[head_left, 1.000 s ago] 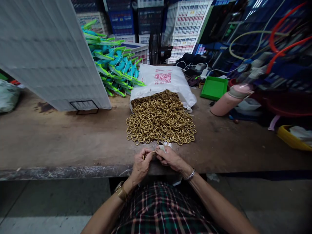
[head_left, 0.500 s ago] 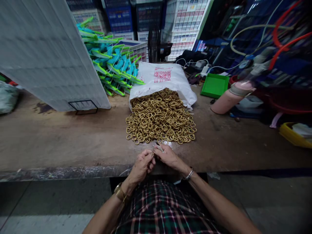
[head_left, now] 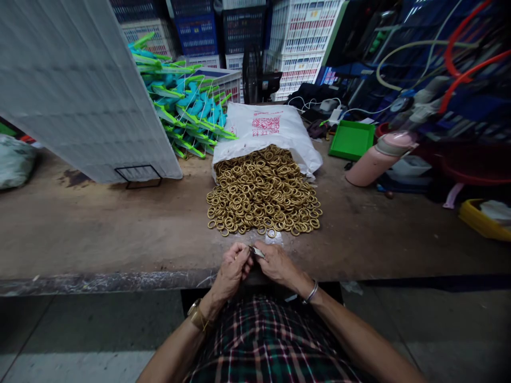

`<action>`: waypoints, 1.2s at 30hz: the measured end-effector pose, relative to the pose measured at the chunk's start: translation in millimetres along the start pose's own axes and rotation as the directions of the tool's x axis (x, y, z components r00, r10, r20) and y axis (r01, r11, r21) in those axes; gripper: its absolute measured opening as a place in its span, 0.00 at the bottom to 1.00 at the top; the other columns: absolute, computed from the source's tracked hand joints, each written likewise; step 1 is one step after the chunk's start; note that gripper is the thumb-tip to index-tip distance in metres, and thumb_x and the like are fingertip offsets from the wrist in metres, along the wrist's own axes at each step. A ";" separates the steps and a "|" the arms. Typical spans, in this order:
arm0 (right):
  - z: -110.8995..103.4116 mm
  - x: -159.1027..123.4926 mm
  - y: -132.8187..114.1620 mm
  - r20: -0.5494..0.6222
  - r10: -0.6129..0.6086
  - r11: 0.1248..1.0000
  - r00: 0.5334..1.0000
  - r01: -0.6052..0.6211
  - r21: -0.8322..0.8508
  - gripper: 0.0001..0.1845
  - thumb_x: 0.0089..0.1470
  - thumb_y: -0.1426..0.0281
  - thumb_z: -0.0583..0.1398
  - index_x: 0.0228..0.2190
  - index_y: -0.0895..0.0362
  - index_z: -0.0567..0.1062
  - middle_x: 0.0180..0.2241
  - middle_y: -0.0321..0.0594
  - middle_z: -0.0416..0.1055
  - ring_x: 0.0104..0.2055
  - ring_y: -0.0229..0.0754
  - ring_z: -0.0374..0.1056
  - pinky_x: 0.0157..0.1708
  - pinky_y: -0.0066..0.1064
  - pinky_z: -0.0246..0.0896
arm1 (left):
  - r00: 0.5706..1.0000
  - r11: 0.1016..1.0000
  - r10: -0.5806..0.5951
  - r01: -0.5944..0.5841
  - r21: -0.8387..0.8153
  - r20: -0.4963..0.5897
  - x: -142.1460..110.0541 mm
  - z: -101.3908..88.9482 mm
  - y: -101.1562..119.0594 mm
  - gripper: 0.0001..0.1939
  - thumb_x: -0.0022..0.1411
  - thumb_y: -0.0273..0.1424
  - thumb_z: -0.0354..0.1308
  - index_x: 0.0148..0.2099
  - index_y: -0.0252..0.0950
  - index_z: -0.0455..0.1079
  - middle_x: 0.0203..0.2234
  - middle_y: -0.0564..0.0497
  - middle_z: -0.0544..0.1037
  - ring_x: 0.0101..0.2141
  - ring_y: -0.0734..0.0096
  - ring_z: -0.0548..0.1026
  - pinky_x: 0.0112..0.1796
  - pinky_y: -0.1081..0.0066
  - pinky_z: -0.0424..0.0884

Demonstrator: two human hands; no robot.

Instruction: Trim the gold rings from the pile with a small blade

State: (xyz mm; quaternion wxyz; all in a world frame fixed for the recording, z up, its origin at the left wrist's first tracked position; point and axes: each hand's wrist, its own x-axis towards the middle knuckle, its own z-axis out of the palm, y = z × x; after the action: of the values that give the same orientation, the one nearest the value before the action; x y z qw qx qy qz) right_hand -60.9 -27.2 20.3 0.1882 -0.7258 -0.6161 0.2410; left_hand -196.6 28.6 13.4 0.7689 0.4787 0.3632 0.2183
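My left hand (head_left: 235, 264) is closed in a pinch near the table's front edge, and what lies between its fingers is too small to make out. Close against it, my right hand (head_left: 278, 261) grips a small tool with a pale handle (head_left: 258, 252). The tool's dark tip points left and meets the left fingertips. Beyond both hands a heap of brass-coloured rings (head_left: 263, 197) spreads out of the mouth of a white sack (head_left: 295, 125) with red print.
A tall pale board (head_left: 99, 96) stands at left, beside a stack of green and turquoise plastic pieces (head_left: 187, 106). To the right are a green tray (head_left: 351, 140), a pink bottle (head_left: 377, 161) and a yellow container (head_left: 481, 221). A black fan (head_left: 253, 77) stands behind.
The tool in my right hand has swung from pointing up and away to pointing left, its tip now at the left fingertips. The left hand has barely moved.
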 end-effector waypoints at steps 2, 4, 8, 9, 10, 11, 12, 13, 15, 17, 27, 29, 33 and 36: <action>0.5 -0.5 -0.9 0.007 -0.004 0.999 1.000 0.004 -0.049 0.09 0.48 0.77 0.50 0.29 0.57 0.69 0.23 0.37 0.67 0.25 0.36 0.58 0.26 0.27 0.43 | 1.000 1.000 0.001 -0.001 0.024 0.000 -1.1 0.6 0.7 0.17 0.56 0.45 0.53 0.32 0.36 0.59 0.20 0.58 0.66 0.16 0.84 0.59 0.16 0.82 0.52; 0.2 -0.3 -1.1 0.009 -0.014 0.997 1.000 0.014 -0.081 0.10 0.48 0.77 0.50 0.30 0.57 0.69 0.24 0.37 0.68 0.25 0.37 0.59 0.26 0.27 0.43 | 1.000 0.999 0.001 -0.001 0.041 -0.004 -2.2 1.7 2.2 0.17 0.56 0.46 0.53 0.31 0.36 0.59 0.20 0.58 0.66 0.16 0.84 0.59 0.16 0.82 0.51; -1.4 -1.1 -2.1 0.021 -0.017 0.993 1.000 0.019 -0.118 0.12 0.46 0.78 0.50 0.33 0.57 0.70 0.25 0.38 0.69 0.26 0.37 0.61 0.27 0.28 0.44 | 1.000 0.995 0.005 -0.002 0.103 -0.028 -2.4 3.6 5.2 0.18 0.55 0.47 0.53 0.31 0.36 0.59 0.19 0.58 0.66 0.16 0.84 0.59 0.16 0.81 0.52; -1.7 -1.6 -2.5 0.024 -0.011 0.992 1.000 0.014 -0.128 0.13 0.46 0.78 0.50 0.33 0.58 0.69 0.26 0.39 0.70 0.27 0.38 0.62 0.27 0.28 0.44 | 0.999 0.992 0.009 -0.005 0.125 -0.033 -2.5 3.9 5.7 0.18 0.55 0.47 0.53 0.30 0.36 0.59 0.18 0.58 0.65 0.16 0.84 0.58 0.17 0.80 0.52; -1.8 -1.9 -2.8 0.028 -0.009 0.991 1.000 0.013 -0.137 0.13 0.45 0.78 0.50 0.34 0.58 0.69 0.26 0.39 0.70 0.27 0.38 0.62 0.27 0.28 0.44 | 0.999 0.989 0.015 -0.009 0.147 -0.039 -3.1 4.1 6.3 0.18 0.55 0.47 0.52 0.30 0.36 0.59 0.18 0.58 0.65 0.16 0.83 0.58 0.17 0.80 0.52; -2.0 -2.0 -2.7 0.033 -0.011 0.990 0.999 0.016 -0.143 0.14 0.46 0.78 0.50 0.34 0.58 0.69 0.26 0.39 0.70 0.27 0.38 0.62 0.27 0.28 0.44 | 0.999 0.986 0.020 -0.012 0.166 -0.046 -4.4 4.5 7.1 0.18 0.55 0.47 0.52 0.29 0.36 0.59 0.17 0.58 0.65 0.15 0.83 0.58 0.17 0.80 0.53; -2.1 -1.8 -2.0 0.041 -0.012 0.989 0.999 0.018 -0.149 0.14 0.46 0.78 0.50 0.35 0.58 0.69 0.26 0.40 0.70 0.27 0.38 0.62 0.27 0.28 0.44 | 0.999 0.983 0.026 -0.017 0.181 -0.048 -6.4 4.9 8.1 0.19 0.55 0.47 0.52 0.29 0.36 0.59 0.17 0.58 0.65 0.15 0.83 0.58 0.17 0.80 0.53; -2.4 -1.3 -0.8 0.046 -0.005 0.987 0.999 0.012 -0.157 0.14 0.46 0.78 0.50 0.35 0.58 0.69 0.26 0.40 0.70 0.27 0.38 0.62 0.27 0.28 0.44 | 0.999 0.981 0.034 -0.026 0.193 -0.039 -9.2 5.6 9.4 0.19 0.55 0.47 0.52 0.28 0.36 0.58 0.17 0.58 0.64 0.16 0.83 0.58 0.17 0.80 0.53; -3.8 0.5 3.7 0.033 0.034 0.983 0.999 -0.028 -0.182 0.13 0.48 0.77 0.50 0.36 0.59 0.69 0.27 0.40 0.71 0.27 0.38 0.63 0.27 0.28 0.44 | 0.999 0.981 0.038 -0.040 0.192 0.015 -16.0 7.5 12.9 0.19 0.56 0.47 0.52 0.28 0.36 0.59 0.17 0.58 0.65 0.17 0.83 0.60 0.18 0.80 0.55; -6.4 2.4 10.2 -0.019 0.106 0.970 0.994 -0.108 -0.216 0.12 0.49 0.77 0.50 0.36 0.59 0.69 0.28 0.41 0.71 0.27 0.38 0.63 0.26 0.28 0.44 | 0.996 0.991 0.019 -0.031 0.128 0.090 -21.9 9.9 16.5 0.17 0.56 0.46 0.53 0.29 0.36 0.59 0.18 0.58 0.65 0.17 0.83 0.60 0.18 0.80 0.54; -11.7 11.5 34.6 -0.325 0.334 0.865 0.885 -0.424 -0.267 0.10 0.56 0.63 0.53 0.37 0.56 0.65 0.32 0.41 0.72 0.31 0.40 0.68 0.26 0.28 0.44 | 0.989 0.960 -0.077 0.108 -0.258 0.125 -11.4 10.2 12.4 0.13 0.57 0.39 0.54 0.30 0.33 0.62 0.26 0.52 0.70 0.16 0.84 0.60 0.15 0.80 0.53; -10.3 13.0 33.9 -0.327 0.339 0.856 0.882 -0.433 -0.281 0.10 0.56 0.63 0.53 0.37 0.56 0.65 0.33 0.42 0.72 0.32 0.40 0.68 0.27 0.28 0.45 | 0.986 0.947 -0.083 0.123 -0.297 0.142 -11.1 8.9 11.5 0.11 0.56 0.37 0.55 0.30 0.34 0.61 0.26 0.53 0.70 0.16 0.83 0.61 0.15 0.80 0.54; -9.9 14.0 31.5 -0.332 0.332 0.857 0.883 -0.429 -0.284 0.07 0.57 0.67 0.51 0.37 0.56 0.65 0.33 0.43 0.72 0.32 0.41 0.68 0.26 0.29 0.44 | 0.966 0.878 -0.171 0.240 -0.415 0.195 -9.2 3.7 10.0 0.10 0.52 0.33 0.59 0.36 0.35 0.64 0.26 0.53 0.70 0.18 0.82 0.64 0.16 0.81 0.55; -10.1 14.5 32.6 -0.333 0.330 0.862 0.883 -0.426 -0.275 0.06 0.56 0.69 0.51 0.35 0.56 0.66 0.33 0.43 0.72 0.32 0.41 0.68 0.26 0.30 0.43 | 0.947 0.801 -0.239 0.317 -0.508 0.214 -6.0 -0.5 6.1 0.11 0.49 0.31 0.61 0.35 0.34 0.66 0.25 0.52 0.70 0.20 0.81 0.66 0.17 0.82 0.56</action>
State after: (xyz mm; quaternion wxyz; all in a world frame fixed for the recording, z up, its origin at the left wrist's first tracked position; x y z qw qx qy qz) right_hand -27.1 -18.2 8.2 0.0918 -0.8809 -0.4604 0.0605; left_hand -200.7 27.5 20.8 0.9188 0.2003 0.2992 0.1617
